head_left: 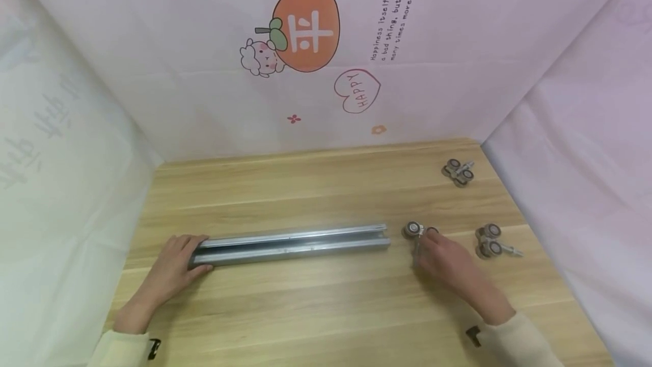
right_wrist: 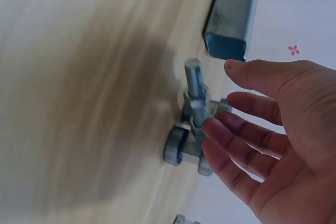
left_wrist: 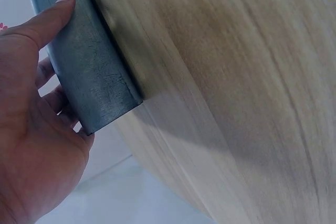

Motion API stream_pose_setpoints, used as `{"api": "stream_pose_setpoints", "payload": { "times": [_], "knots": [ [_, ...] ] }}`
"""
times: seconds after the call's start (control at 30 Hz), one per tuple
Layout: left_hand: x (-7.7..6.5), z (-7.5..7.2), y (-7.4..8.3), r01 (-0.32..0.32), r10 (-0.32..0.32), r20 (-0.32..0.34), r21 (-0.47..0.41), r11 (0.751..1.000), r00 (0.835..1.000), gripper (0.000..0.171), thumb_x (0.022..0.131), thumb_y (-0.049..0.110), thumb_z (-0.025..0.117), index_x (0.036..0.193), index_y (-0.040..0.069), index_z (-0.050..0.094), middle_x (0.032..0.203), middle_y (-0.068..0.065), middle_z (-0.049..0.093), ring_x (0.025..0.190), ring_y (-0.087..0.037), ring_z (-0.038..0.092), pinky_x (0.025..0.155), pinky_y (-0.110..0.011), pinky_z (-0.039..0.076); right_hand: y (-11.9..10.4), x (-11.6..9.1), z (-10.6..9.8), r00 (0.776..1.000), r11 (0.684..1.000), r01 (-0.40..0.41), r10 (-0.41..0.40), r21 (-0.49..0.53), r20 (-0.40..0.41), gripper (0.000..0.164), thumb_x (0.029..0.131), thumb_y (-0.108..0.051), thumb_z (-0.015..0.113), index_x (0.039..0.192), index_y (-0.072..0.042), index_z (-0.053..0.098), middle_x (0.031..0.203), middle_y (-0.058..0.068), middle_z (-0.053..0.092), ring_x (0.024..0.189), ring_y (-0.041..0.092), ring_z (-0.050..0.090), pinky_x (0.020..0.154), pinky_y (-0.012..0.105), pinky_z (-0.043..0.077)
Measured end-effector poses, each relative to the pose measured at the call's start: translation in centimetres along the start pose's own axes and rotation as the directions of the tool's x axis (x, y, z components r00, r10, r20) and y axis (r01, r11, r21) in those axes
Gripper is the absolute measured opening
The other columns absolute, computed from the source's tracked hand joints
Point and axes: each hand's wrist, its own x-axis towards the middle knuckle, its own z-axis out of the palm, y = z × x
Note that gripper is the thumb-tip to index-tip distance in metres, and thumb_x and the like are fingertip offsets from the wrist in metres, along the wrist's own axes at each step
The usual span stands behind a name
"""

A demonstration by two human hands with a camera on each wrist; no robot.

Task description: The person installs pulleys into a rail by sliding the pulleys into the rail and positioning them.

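Observation:
A grey metal channel rail [head_left: 305, 252] lies lengthwise on the table, its slot facing up. At its left end my left hand [head_left: 173, 265] grips it, the thumb [left_wrist: 60, 17] on the near side and the fingers round the far side. Just past the rail's right end stands a roller trolley with wheels and a bolt [right_wrist: 194, 80]. My right hand [head_left: 450, 265] is at this trolley, with thumb and fingers [right_wrist: 236, 150] apart and loosely bent. The fingertips overlap the trolley in the right wrist view; whether they touch it cannot be told.
Two more roller trolleys lie on the right: one [head_left: 490, 240] beyond my right hand, another [head_left: 458, 173] near the back right corner. White printed cloth [head_left: 219, 101] walls the wooden table [head_left: 305, 310] at the back and both sides.

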Motion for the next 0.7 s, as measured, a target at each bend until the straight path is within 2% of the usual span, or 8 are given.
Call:
{"api": "stream_pose_setpoints", "payload": {
  "times": [0.23, 0.47, 0.7],
  "knots": [
    [0.0, -0.1, 0.2, 0.027, -0.027, 0.010, -0.002, 1.000, 1.000, 0.068, 0.073, 0.024, 0.083, 0.129, 0.000, 0.056, 0.115, -0.022, 0.060, 0.109, -0.038, 0.053, 0.101, -0.058, 0.037, -0.6, -0.3, 0.5, 0.994, 0.997, -0.070, 0.072, -0.022, 0.086, 0.035, 0.074, -0.025, 0.081, 0.099, -0.004, 0.070, 0.092, 0.005, 0.065, 0.073, 0.012, 0.059, 0.063, 0.031, 0.057],
    [0.0, 0.0, 0.1, 0.019, -0.019, 0.004, -0.013, 1.000, 1.000, 0.068, 0.073, 0.025, 0.082, 0.129, -0.001, 0.056, 0.115, -0.024, 0.060, 0.112, -0.041, 0.052, 0.107, -0.063, 0.031, -0.7, -0.5, 1.1, 0.985, 0.991, -0.134, 0.135, -0.012, 0.107, 0.045, 0.072, -0.027, 0.082, 0.106, 0.000, 0.069, 0.102, 0.014, 0.066, 0.079, 0.023, 0.064, 0.072, 0.042, 0.060],
    [-0.1, 0.3, 0.0, 0.021, -0.021, -0.006, -0.008, 1.000, 1.000, 0.068, 0.073, 0.025, 0.083, 0.129, -0.001, 0.056, 0.116, -0.024, 0.060, 0.113, -0.043, 0.051, 0.108, -0.067, 0.029, -0.9, -0.8, 1.8, 0.979, 0.988, -0.149, 0.151, -0.027, 0.135, 0.046, 0.071, -0.027, 0.082, 0.109, -0.003, 0.070, 0.094, 0.007, 0.064, 0.075, 0.014, 0.058, 0.066, 0.035, 0.057]
  ]
}}
